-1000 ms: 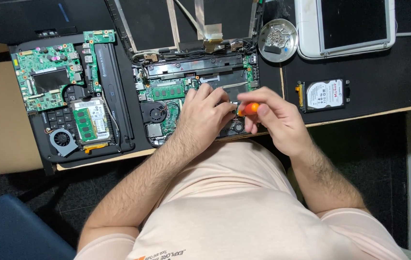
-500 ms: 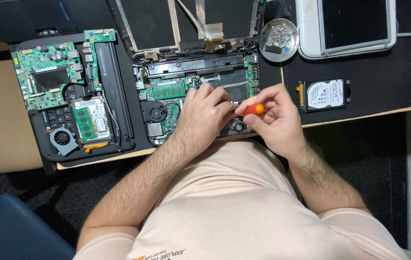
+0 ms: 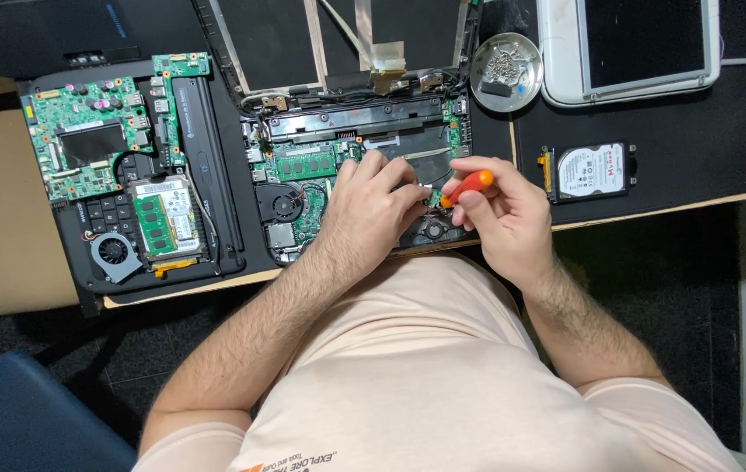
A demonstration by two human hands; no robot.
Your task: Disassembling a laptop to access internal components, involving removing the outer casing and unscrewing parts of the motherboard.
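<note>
Screwdriver (image 3: 467,186) within right grip (image 3: 495,214)

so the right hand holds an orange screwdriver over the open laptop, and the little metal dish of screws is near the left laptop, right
Not quite. The dish of screws sits at the far edge right of the open laptop, beside the white tablet, not near the left laptop. The head view shows it. The rest holds: the right hand holds an orange screwdriver over the open laptop.
</note>
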